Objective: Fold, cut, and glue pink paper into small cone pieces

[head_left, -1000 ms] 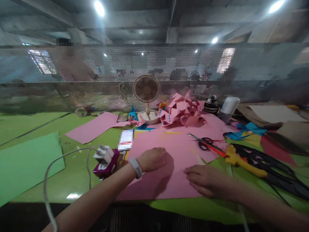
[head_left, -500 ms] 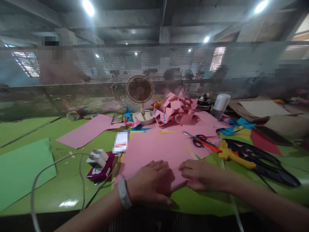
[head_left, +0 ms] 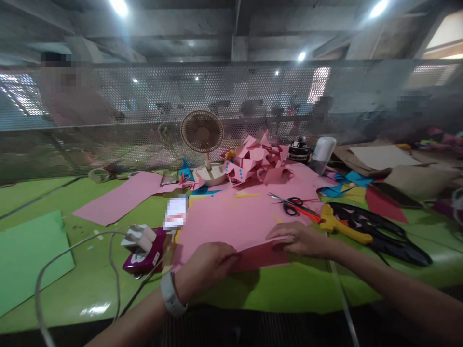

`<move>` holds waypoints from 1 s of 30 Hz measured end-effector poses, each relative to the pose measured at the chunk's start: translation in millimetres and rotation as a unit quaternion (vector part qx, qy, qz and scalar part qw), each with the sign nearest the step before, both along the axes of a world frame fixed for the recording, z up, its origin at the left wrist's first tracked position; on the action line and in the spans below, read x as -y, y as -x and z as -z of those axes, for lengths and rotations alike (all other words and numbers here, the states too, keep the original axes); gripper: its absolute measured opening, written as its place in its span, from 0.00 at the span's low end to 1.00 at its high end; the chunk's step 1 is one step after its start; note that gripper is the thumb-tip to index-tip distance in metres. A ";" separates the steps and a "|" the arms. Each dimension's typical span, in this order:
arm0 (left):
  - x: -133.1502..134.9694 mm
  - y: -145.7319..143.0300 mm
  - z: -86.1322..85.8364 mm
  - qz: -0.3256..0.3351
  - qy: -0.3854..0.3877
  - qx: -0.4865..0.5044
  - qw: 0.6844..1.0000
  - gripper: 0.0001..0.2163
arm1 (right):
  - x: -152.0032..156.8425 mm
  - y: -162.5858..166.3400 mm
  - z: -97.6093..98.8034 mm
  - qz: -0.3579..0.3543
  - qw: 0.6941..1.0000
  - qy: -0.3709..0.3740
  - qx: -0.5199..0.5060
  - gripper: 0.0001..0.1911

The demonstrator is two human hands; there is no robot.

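Note:
A large pink paper sheet (head_left: pixel 238 219) lies on the green table in front of me. Its near edge is lifted off the table and folded away from me. My left hand (head_left: pixel 204 267) grips that lifted edge at its left, fingers curled on the paper. At the right of the edge my right hand (head_left: pixel 302 239) also holds the paper, fingers closed over the fold. A white band sits on my left wrist.
Scissors (head_left: pixel 294 206) and a yellow-handled tool (head_left: pixel 342 226) lie right of the sheet. A purple device with a white charger and cable (head_left: pixel 141 243) sits left. A small fan (head_left: pixel 202 140), a pile of folded pink shapes (head_left: pixel 258 161), more pink and green sheets and a mesh screen stand behind.
Both hands went from resting flat on the sheet to its near edge, then lifted that edge and carried it away from me. The view drifted to the right.

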State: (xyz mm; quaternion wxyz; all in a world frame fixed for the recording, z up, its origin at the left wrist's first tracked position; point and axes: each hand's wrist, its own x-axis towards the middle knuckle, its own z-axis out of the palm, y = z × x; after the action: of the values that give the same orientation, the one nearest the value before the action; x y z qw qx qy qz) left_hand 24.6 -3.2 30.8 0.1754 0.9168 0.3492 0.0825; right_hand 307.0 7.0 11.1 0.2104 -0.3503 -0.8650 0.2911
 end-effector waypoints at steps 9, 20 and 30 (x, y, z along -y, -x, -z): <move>5.2 2.2 -9.1 -0.025 0.027 0.016 0.999 0.16 | 1.2 3.6 -11.0 0.038 0.988 0.113 -0.099 0.22; 21.2 4.7 5.8 0.029 0.024 0.027 0.999 0.17 | -43.5 43.4 3.4 -0.082 0.988 0.046 0.123 0.30; 5.0 17.8 12.3 -0.117 0.032 0.059 0.991 0.19 | -28.4 0.9 -7.1 0.069 0.988 0.134 -0.026 0.31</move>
State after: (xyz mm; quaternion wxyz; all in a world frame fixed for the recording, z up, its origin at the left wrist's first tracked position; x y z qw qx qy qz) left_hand 6.9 -8.1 18.5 0.2143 0.8571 0.4454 0.1455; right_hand 306.1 35.4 18.2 0.2040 -0.4267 -0.7861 0.3979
